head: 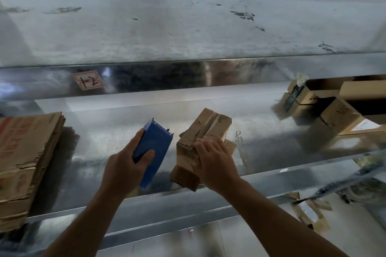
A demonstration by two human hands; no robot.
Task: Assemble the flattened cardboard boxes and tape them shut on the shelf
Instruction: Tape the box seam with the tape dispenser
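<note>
Left hand (pixel 127 165) first: from my remote seat I see it wrapped around a blue tape dispenser (pixel 154 148), thumb lying across the near face and the fingers curled round the far side, so it has a firm grip. The dispenser is tilted, its upper end leaning away from me, just to the left of the small cardboard box (pixel 200 131) and not touching it as far as I can tell.

Right hand (pixel 215 162) lies over the near top of that box, fingers only slightly bent and spread across the flaps, pressing down near the centre seam. The thumb is hidden behind the hand, so I cannot say whether it hooks the side.

The box sits on the metal shelf (pixel 261 131) close to the front edge, turned at an angle, worn and creased. Black comb-like stripes run along its top seam, with a few more on its right flap; I can read no words on it.

Writing elsewhere: a red-bordered label (pixel 88 83) stuck askew on the beam above the shelf carries a handwritten mark that looks like "12" turned over. A stack of flattened cardboard (pixel 27 152) at the left end of the shelf shows large red printing, too cut off and blurred to read. Assembled boxes (pixel 313 98) piled at the far right bear dark lettering I cannot make out, and one has a white sticker (pixel 364 126).
</note>
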